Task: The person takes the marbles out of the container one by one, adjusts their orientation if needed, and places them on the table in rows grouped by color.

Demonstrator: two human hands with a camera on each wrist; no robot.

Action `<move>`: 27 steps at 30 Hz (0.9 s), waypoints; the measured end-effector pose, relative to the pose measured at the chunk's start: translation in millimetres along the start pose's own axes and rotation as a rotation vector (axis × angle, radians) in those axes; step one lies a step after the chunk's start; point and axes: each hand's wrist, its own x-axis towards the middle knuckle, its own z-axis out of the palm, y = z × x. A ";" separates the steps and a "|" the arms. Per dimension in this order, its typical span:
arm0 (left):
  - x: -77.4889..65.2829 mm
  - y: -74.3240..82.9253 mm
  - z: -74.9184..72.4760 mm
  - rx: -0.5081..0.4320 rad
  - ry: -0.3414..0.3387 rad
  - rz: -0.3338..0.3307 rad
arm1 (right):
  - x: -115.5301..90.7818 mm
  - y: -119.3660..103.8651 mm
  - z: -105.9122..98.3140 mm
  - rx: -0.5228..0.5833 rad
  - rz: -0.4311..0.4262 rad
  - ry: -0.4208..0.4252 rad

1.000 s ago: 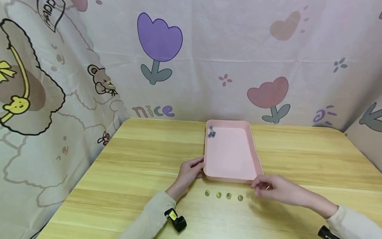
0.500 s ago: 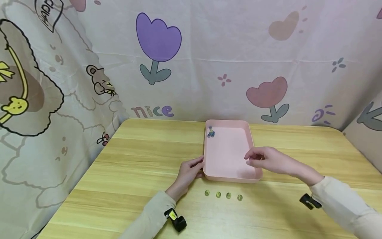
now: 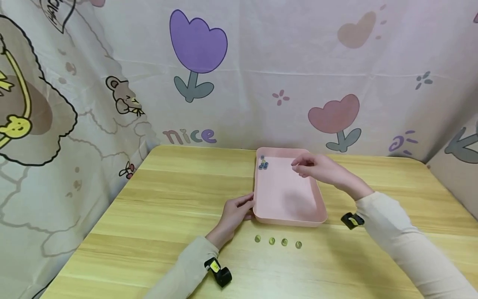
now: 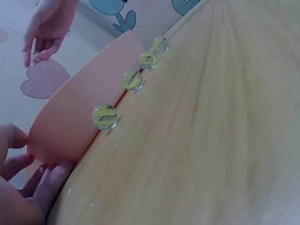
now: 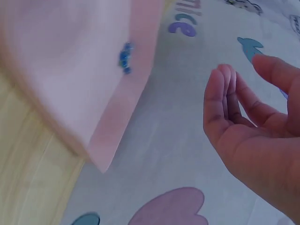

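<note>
The left hand (image 3: 234, 212) rests at about eight o'clock of the pink tray (image 3: 276, 195), its fingers spaced apart and touching the outer wall near the corner; it keeps the place it had a second ago. The right hand (image 3: 316, 166) hangs above the tray's one-to-two o'clock part, fingers loosely bent, the thumb apart from them in the right wrist view. A second ago it was at the five o'clock corner, and half a second ago above the wall at four; it has since travelled farther out. The two hands are well apart.

Inside the tray, between ten and eleven o'clock, sits a small cluster of mostly blue marbles (image 3: 265, 165), unchanged from the earlier frames. Four yellowish glass marbles (image 3: 271, 241) lie in a row just outside, between six and seven o'clock, also unmoved.

Each cream sleeve (image 3: 403, 245) carries a small black device (image 3: 352, 221) near the wrist. Under everything is the wooden tabletop (image 3: 149, 232). Beyond, a printed cloth (image 3: 261, 41) shows a purple tulip (image 3: 198, 41) toward eleven o'clock and a pink one toward one.
</note>
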 end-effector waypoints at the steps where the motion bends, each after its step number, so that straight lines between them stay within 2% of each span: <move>1: -0.1 0.0 -0.3 -0.002 -0.001 -0.001 | 3.9 -2.2 1.5 0.005 0.005 0.012; 7: -2.9 1.1 -1.4 -0.005 0.015 -0.003 | 29.7 -8.7 10.3 0.020 0.038 0.108; 15: -4.3 2.5 -3.6 0.005 0.025 -0.008 | 70.3 1.3 19.8 -0.116 0.041 0.238; 23: -3.6 1.3 -2.8 -0.018 0.001 0.001 | 104.3 14.2 29.4 -0.181 0.057 0.246; 27: -2.4 1.4 -1.3 -0.028 -0.016 0.009 | 117.3 20.7 36.2 -0.168 0.108 0.241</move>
